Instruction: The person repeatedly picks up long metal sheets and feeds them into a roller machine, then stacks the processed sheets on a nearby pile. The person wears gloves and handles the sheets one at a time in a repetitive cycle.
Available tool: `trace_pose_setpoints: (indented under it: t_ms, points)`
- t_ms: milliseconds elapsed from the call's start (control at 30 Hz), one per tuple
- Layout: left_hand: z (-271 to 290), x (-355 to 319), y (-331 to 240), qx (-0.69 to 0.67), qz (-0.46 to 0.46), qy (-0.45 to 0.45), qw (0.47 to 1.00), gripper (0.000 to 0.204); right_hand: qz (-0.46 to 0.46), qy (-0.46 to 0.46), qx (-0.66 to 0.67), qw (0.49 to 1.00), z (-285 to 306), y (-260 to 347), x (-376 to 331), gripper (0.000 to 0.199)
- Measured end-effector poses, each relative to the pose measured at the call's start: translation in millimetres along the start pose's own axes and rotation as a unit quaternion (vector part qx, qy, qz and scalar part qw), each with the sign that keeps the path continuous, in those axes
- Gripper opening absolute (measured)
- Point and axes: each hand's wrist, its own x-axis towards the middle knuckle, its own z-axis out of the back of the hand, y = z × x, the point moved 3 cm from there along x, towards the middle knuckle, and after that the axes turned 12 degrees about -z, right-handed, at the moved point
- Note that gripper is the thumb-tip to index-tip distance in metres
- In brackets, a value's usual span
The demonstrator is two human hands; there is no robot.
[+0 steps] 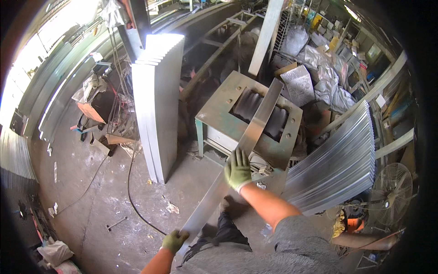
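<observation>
A long flat metal bar (pixel 206 205) slants from my waist up over a machine with dark rollers (pixel 248 106) in its top opening. My left hand (pixel 174 241), in a green work glove, is closed around the bar's near end. Farther along, my right hand (pixel 238 171) wears the same kind of glove and lies on the bar's upper face with its fingers stretched out. The bar's far part crosses the worn metal tabletop (pixel 219 107) and the rollers. The underside of the bar beneath my hands is hidden.
A tall stack of pale metal profiles (pixel 157 114) stands left of the machine. More ribbed profiles (pixel 335 162) lean at the right, near a fan (pixel 391 194). Another person's gloved hand (pixel 339 223) shows at lower right. A cable (pixel 131 196) trails across the floor.
</observation>
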Motion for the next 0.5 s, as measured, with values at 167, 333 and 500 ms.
trace_pose_setpoints:
  t_ms: [167,333,500]
  points:
    - [10,119,-117,-0.003,-0.049,-0.009,0.999,0.065,-0.058,0.019,0.032,0.998,-11,-35,35,0.057]
    - [18,223,-222,-0.020,-0.091,-0.015,0.996,0.068,-0.067,-0.009,0.120,0.991,-9,-40,-1,0.055]
    - [32,310,-325,0.010,-0.168,-0.017,0.986,0.072,-0.087,-0.003,0.100,0.991,6,-82,33,0.053]
